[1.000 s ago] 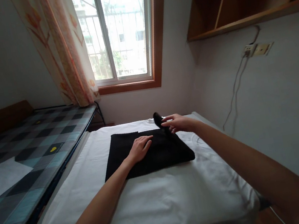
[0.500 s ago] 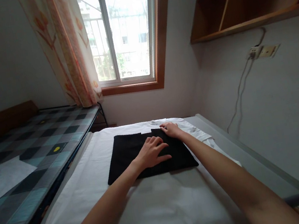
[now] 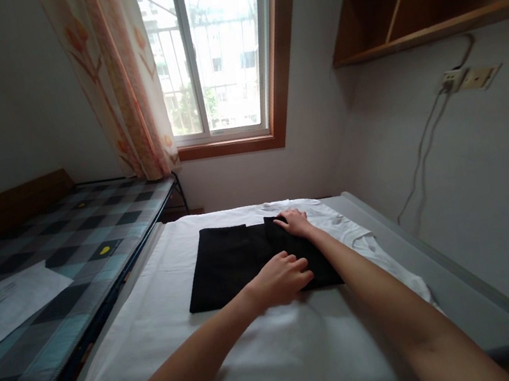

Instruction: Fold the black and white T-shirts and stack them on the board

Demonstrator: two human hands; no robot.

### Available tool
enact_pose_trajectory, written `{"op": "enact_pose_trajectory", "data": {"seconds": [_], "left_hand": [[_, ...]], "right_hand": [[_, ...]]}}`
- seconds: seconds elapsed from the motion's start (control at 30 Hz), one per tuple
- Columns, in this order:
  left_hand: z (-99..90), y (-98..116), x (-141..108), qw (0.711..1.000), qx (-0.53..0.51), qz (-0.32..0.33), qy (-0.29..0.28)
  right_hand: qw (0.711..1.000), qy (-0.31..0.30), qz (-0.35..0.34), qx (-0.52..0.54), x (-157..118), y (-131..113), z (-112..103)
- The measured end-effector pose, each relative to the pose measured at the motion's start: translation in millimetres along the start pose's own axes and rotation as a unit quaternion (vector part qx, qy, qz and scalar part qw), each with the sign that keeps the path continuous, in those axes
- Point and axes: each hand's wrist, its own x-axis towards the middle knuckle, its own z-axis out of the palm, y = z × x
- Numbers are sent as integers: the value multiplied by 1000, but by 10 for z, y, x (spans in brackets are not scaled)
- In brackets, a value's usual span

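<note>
Black cloth [image 3: 232, 262]: flat | right hand [image 3: 295, 223]: on its far edge, fingers spread | left hand [image 3: 283, 277]: at near edge, fingers curled

Checked mattress [image 3: 120, 203], left: paper sheet [image 3: 14, 302] lying near its right edge; wooden headboard [image 3: 8, 209] behind. Floral curtain [image 3: 133, 93] hangs at left side of wood-framed window [image 3: 226, 52]. Upper right: wooden shelf [image 3: 432, 27] on wall; below, socket [image 3: 455, 81] with cable [image 3: 423, 149] hanging down.
</note>
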Motion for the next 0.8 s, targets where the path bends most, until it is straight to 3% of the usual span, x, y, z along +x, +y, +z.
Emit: {"op": "enact_pose_trajectory", "data": {"seconds": [0.17,0.37,0.63,0.73,0.8], "left_hand": [[24,113,21,999,18,-31,-2],[-218,4,-41,998,-12,-61,-17],[-215,-97,-105,978,-133,-102,-124],[-244,-236,-138,964,-160,-171,-127],[-257,-362,-185,953,-113,-256,-117]], "right_hand": [[1000,-25,8,4,73,-74,-42],[997,24,8,79,224,-189,-172],[998,-1,-65,-16,105,-389,139],[996,36,-81,-33,51,-414,130],[993,77,-92,-26,32,-441,79]]}}
